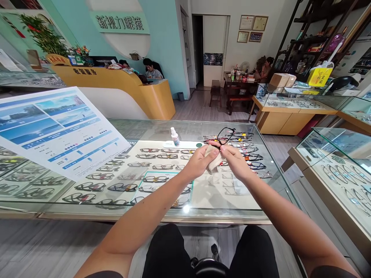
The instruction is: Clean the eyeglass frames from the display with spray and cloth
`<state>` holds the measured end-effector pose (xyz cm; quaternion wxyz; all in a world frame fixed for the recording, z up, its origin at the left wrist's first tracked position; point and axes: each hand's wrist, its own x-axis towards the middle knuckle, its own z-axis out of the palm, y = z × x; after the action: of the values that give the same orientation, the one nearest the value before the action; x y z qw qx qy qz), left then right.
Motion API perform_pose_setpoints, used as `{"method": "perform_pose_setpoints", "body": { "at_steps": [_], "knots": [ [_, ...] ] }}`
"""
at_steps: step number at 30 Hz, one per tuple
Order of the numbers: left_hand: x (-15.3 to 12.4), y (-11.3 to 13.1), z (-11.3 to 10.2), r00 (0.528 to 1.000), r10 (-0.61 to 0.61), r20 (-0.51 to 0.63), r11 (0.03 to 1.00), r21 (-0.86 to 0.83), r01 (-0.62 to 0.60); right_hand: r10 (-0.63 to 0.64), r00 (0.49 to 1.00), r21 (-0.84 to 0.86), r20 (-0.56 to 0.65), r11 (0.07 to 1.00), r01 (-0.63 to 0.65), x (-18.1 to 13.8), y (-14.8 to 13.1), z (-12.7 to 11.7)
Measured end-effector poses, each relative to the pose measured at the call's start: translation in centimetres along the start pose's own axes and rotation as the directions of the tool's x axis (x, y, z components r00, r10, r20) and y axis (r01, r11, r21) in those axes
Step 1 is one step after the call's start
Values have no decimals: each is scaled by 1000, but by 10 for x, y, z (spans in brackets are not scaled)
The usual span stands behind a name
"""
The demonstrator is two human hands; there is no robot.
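Note:
Above the glass display case, my left hand (203, 159) is closed around a beige cloth (214, 163), pressing it against a pair of dark-framed eyeglasses (227, 136). My right hand (234, 159) pinches the same glasses close beside the left, thumb and fingers together. One rim of the frame stands up above my fingers; the rest is hidden by the cloth and hands. A small white spray bottle (174, 136) stands upright on the glass, left of and beyond my hands.
Rows of eyeglasses (164, 166) lie inside the display case (203, 216) under its glass top. A printed sheet (66, 133) is at the left. More glass cases (333, 170) stand to the right. People sit at a yellow counter (116, 83) and a far wooden table (240, 80).

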<state>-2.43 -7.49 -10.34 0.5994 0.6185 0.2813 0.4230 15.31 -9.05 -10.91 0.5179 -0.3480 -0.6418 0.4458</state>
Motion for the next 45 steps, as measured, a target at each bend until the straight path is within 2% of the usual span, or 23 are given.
{"method": "perform_pose_setpoints", "body": {
  "at_steps": [6, 12, 18, 21, 23, 26, 28, 30, 32, 36, 38, 39, 40, 41, 42, 44, 45],
  "knots": [
    [4, -7, 1, 996, 40, -77, 997, 74, -34, -38, 999, -11, -19, 999, 38, 1, -1, 1],
    [7, -5, -3, 995, 54, -79, 995, 89, -47, -81, 994, 42, -75, 996, 85, 4, 10, -7],
    [8, 5, -15, 971, 149, -189, 979, 163, -118, -58, 982, 121, -179, 989, 81, 5, -5, -15],
    [9, 7, -22, 968, 129, -214, 982, 165, -95, -50, 984, 151, -168, 986, 75, 5, -12, -16],
    [11, 10, -27, 956, 165, -241, 973, 197, -119, -54, 987, 162, -149, 984, 78, 6, -15, -17],
    [14, 16, -36, 933, 253, -257, 938, 302, -171, -41, 991, 200, -124, 978, 65, 6, -16, -16],
    [16, 20, -44, 941, 240, -240, 910, 393, -132, -32, 994, 225, -107, 973, 55, 6, -18, -16],
    [16, 22, -52, 963, 158, -218, 860, 509, -26, -30, 995, 226, -91, 973, 50, 6, -19, -17],
    [16, 21, -59, 975, 47, -216, 743, 660, 111, -26, 996, 207, -81, 977, 42, 6, -21, -18],
    [14, 17, -66, 942, -135, -306, 413, 847, 335, -10, 998, 183, -65, 983, 22, 6, -25, -20],
    [14, 15, -66, 933, -156, -326, 332, 872, 360, -14, 999, 184, -53, 983, 23, 5, -26, -21],
    [14, 15, -64, 947, -101, -306, 329, 888, 322, -13, 999, 188, -48, 982, 22, 5, -26, -21],
    [14, 14, -61, 964, 9, -267, 347, 905, 247, -12, 999, 192, -47, 981, 21, 5, -26, -21],
    [14, 14, -57, 962, 172, -210, 376, 917, 133, -11, 999, 195, -50, 981, 21, 4, -26, -21],
    [13, 15, -52, 922, 362, -141, 399, 917, -16, -10, 998, 198, -55, 980, 21, 4, -26, -21],
    [10, 15, -39, 743, 669, -7, 379, 863, -333, -8, 998, 200, -61, 979, 20, 5, -25, -21],
    [8, 16, -32, 658, 752, 52, 351, 812, -466, -10, 998, 200, -57, 980, 21, 6, -24, -21]
  ]
}}
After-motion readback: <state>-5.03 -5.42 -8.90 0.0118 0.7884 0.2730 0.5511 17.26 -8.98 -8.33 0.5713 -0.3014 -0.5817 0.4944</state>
